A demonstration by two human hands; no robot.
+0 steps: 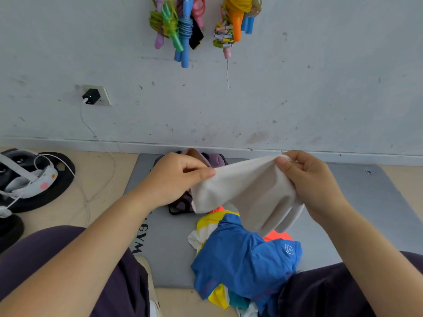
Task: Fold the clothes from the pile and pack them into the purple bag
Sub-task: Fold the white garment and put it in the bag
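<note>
While your left hand and right hand each pinch the white garment, it hangs w/ its long axis left-right. Purple bag sits just behind it, nearer your left.

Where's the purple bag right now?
In the head view, the purple bag sits mid-frame on the grey mat by the wall, mostly hidden behind the left hand and the white garment.

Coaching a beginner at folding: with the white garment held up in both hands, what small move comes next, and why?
Probably lower the white garment flat onto the grey mat. The left hand and right hand pinch it bunched in mid-air above the pile.
</note>
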